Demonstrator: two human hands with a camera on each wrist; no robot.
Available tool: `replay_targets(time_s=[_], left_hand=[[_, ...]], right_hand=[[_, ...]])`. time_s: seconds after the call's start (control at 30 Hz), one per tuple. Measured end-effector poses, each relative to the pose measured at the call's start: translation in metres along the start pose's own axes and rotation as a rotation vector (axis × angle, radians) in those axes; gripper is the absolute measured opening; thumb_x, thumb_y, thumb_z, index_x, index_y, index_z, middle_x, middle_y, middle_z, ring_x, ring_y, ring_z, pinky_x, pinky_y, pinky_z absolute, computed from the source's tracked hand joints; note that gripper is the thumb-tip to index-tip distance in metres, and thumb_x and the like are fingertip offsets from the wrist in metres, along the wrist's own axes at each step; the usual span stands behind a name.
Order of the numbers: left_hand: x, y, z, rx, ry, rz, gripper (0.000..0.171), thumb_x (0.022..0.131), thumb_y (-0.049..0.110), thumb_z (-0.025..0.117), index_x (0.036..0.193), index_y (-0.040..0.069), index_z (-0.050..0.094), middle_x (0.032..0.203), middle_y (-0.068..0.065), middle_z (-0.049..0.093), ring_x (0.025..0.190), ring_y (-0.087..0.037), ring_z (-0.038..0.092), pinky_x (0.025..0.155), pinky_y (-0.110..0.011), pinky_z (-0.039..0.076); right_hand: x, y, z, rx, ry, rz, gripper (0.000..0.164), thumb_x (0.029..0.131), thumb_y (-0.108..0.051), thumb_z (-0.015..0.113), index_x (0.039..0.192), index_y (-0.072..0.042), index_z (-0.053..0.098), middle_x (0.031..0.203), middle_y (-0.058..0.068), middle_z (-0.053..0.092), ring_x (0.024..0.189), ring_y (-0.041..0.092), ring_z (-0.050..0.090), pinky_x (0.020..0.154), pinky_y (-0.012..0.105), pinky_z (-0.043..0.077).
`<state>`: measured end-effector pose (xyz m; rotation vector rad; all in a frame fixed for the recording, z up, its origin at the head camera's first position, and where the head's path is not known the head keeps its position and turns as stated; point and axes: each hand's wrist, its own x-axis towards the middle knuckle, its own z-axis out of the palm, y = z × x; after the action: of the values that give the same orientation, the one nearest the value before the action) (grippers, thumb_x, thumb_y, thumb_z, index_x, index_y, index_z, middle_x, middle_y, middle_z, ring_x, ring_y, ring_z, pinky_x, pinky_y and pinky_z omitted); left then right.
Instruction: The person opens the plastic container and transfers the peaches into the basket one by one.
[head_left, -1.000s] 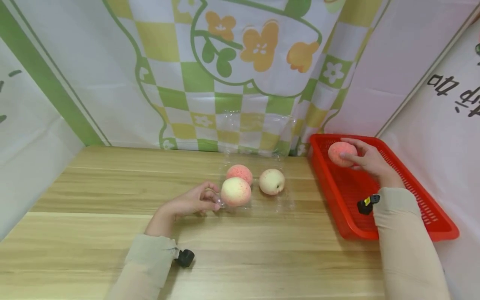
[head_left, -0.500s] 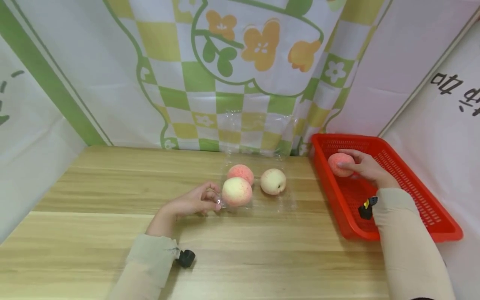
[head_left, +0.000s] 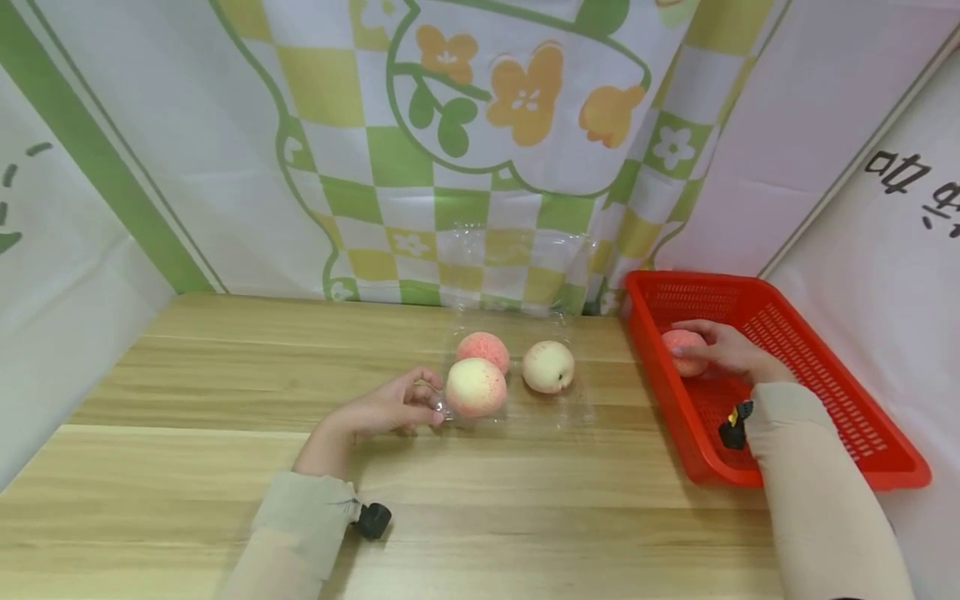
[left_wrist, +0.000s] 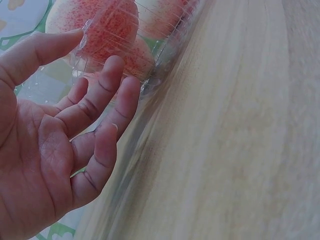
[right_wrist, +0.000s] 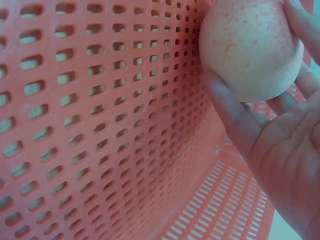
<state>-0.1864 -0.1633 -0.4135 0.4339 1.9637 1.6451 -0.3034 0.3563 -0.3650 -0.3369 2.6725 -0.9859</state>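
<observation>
Inside the red plastic basket (head_left: 832, 392), low beside its left wall, my right hand (head_left: 727, 352) grips a peach (head_left: 678, 343). The right wrist view shows thumb and fingers round this peach's pale, red-speckled side (right_wrist: 247, 47). My left hand (head_left: 386, 406) holds the near left corner of a clear plastic clamshell box (head_left: 573, 410), thumb at its rim and fingertips at its side. Three peaches sit in the box: a pale one (head_left: 476, 388) in front, a pink one (head_left: 483, 346) partly hidden behind it, and a pale one (head_left: 547, 367) on the right.
The box's clear lid (head_left: 517, 250) stands raised against a checked, flowered curtain (head_left: 375, 183) behind the wooden table (head_left: 480, 517). White cloth walls (head_left: 885, 275) close in the sides. Small black cameras (head_left: 372, 521) are strapped at both wrists.
My right hand has lowered the peach from rim height deeper into the basket. The left hand stays at the box corner. The view has shifted slightly.
</observation>
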Motion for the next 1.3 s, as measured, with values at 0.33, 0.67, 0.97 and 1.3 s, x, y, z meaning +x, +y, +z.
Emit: replay_targets(time_s=[0.33,0.67,0.97,1.3], left_hand=[[0.001,-0.001,0.0,0.006,0.001,-0.005,0.044,0.093,0.01,0.065,0.126,0.005,0.037,0.102,-0.002,0.065,0.084,-0.017,0.061,0.061,-0.022,0.04],[0.002,-0.003,0.002,-0.01,0.004,-0.009,0.044,0.092,0.008,0.065,0.125,0.003,0.037,0.101,-0.006,0.065,0.072,-0.011,0.055,0.059,-0.022,0.041],[0.003,-0.002,0.001,0.005,-0.004,0.002,0.035,0.092,0.008,0.063,0.119,0.002,0.04,0.101,-0.007,0.065,0.08,-0.014,0.06,0.06,-0.022,0.043],[0.003,-0.002,0.001,0.021,0.0,-0.01,0.033,0.093,0.009,0.063,0.118,0.001,0.042,0.104,-0.012,0.065,0.083,-0.015,0.06,0.061,-0.023,0.043]], right_hand=[[0.002,-0.01,-0.004,0.027,-0.044,0.04,0.064,0.098,-0.025,0.062,0.148,0.004,0.035,0.148,0.031,0.041,0.129,0.038,0.043,0.099,0.037,0.041],[-0.003,-0.027,-0.012,0.099,0.017,0.064,0.061,0.103,-0.028,0.054,0.15,0.003,0.032,0.156,0.028,0.03,0.141,0.045,0.028,0.113,0.058,0.031],[-0.006,-0.065,-0.029,0.276,0.119,0.039,0.067,0.102,-0.042,0.051,0.156,-0.009,0.027,0.16,0.014,0.028,0.146,0.036,0.024,0.117,0.062,0.023],[-0.018,-0.125,-0.025,0.516,0.244,-0.124,0.054,0.101,-0.033,0.057,0.151,-0.024,0.038,0.145,-0.007,0.044,0.129,0.012,0.043,0.121,0.052,0.024]])
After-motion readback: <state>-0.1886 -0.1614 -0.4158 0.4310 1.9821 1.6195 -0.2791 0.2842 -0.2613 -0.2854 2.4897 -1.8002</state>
